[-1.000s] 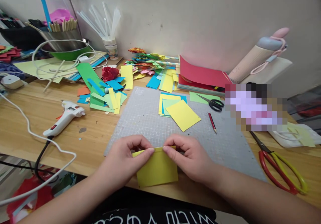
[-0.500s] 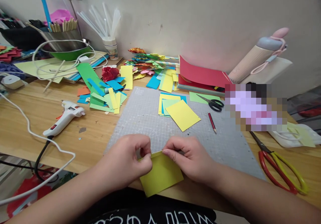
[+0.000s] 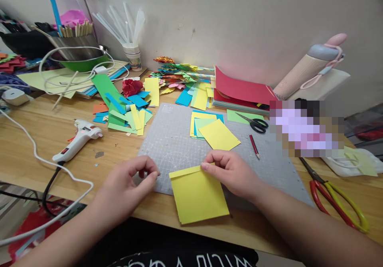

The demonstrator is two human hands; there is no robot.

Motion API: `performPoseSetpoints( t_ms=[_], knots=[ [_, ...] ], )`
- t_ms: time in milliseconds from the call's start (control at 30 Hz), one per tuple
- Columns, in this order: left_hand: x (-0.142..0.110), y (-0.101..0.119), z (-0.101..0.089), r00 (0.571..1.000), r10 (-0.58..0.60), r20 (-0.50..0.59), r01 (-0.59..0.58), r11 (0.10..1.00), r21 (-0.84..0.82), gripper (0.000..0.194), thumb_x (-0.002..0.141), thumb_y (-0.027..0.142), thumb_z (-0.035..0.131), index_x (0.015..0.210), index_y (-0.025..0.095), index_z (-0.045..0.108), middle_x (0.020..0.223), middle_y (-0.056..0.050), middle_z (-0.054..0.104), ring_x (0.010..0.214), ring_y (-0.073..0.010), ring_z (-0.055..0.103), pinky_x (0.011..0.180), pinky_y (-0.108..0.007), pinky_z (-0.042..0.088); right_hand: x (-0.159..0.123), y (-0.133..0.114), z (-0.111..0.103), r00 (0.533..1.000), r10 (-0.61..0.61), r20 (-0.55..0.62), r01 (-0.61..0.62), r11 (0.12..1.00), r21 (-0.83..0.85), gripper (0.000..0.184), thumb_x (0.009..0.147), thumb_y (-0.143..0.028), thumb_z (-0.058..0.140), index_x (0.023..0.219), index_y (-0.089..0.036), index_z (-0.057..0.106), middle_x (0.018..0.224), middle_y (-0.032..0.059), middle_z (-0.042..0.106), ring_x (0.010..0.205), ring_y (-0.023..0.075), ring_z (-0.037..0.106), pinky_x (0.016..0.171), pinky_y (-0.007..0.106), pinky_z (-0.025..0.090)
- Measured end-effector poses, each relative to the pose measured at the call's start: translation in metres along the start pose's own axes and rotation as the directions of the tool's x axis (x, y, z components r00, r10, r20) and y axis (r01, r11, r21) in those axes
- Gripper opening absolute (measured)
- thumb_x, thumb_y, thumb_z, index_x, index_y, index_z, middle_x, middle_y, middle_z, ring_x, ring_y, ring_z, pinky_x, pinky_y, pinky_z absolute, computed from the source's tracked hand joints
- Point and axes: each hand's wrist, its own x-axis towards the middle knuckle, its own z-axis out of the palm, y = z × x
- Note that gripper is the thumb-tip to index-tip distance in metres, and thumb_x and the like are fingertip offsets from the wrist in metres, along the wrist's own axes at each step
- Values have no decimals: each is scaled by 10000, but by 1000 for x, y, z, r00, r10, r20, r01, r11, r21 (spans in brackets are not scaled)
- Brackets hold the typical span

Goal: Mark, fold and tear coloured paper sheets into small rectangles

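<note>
My right hand (image 3: 231,175) pinches a yellow sheet of paper (image 3: 200,199) at its top right corner, thumb in front. The sheet has a narrow strip folded over along its top edge and is held over the front edge of the grey cutting mat (image 3: 167,139). To the left of the sheet, apart from it, is my left hand (image 3: 134,185), its fingers curled and thumb and forefinger tips together with nothing visible between them. Behind the sheet, a small stack of blue, green and yellow papers lies on the mat, with a yellow square (image 3: 220,134) on top.
A white glue gun (image 3: 77,141) and its cable lie left. Paper scraps (image 3: 128,119) are behind it. Black scissors (image 3: 254,123) and a red pencil (image 3: 254,146) lie on the mat; large red-and-yellow-handled scissors (image 3: 335,203) lie right. A red paper stack (image 3: 242,87) stands behind.
My left hand has let go of the yellow sheet and moved left. The sheet, still in my right hand, has tilted so that its face and folded strip show more.
</note>
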Motion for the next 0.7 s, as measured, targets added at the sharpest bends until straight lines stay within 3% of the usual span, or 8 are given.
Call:
performPoseSetpoints(
  t_ms=[67,167,233,367,467,533,600,700],
  knots=[
    [1,8,8,991,130,-25,-129,991,33,131,832,304,555,919,210,581,853,-7,613,791,-153,556,711,-285,447,1,0,6,996,76,50,-80,994,70,254,798,-383,596,669,-179,516,599,-30,479,539,98,426,489,225,326],
    [7,19,23,948,296,114,-308,945,109,215,848,262,579,1061,240,575,1020,-30,614,944,-179,557,807,-318,447,1,1,12,984,134,114,-152,974,166,257,779,-389,620,681,-176,515,606,-35,480,532,89,432,480,212,324],
    [11,22,32,932,330,150,-355,915,192,162,885,240,515,1023,222,598,965,-42,623,915,-193,564,782,-335,448,1,2,13,978,153,140,-180,962,207,274,777,-409,634,692,-176,517,614,-37,490,533,85,441,484,209,328],
    [14,19,40,940,318,121,-339,906,253,192,894,215,444,970,206,620,879,-51,632,835,-190,577,710,-319,447,2,2,9,972,157,175,-202,938,282,342,717,-459,713,715,-172,528,625,-44,525,549,83,479,518,212,360],
    [16,17,39,968,244,58,-251,948,197,165,851,188,457,870,204,619,798,-26,630,763,-164,571,664,-285,429,3,2,6,950,164,264,-253,903,348,385,644,-436,787,811,-178,556,714,-27,607,624,105,565,588,233,426],
    [18,16,37,991,124,48,-128,989,75,132,821,200,476,798,195,606,705,0,599,672,-138,539,607,-260,403,3,3,4,940,160,301,-270,888,371,369,658,-414,785,864,-183,585,788,-6,652,685,122,610,644,255,461],
    [21,15,36,990,-27,139,47,989,-140,105,795,222,491,773,184,586,660,21,562,611,-114,500,564,-239,374,4,4,2,941,171,292,-275,888,368,302,714,-412,742,867,-181,622,799,4,671,688,126,624,646,257,468],
    [26,16,35,930,-131,345,263,891,-371,84,759,232,512,795,170,555,676,33,531,606,-98,468,553,-225,348,5,5,-2,932,220,287,-308,897,316,234,774,-405,683,819,-176,660,739,4,672,625,115,613,587,237,453]
  ],
)
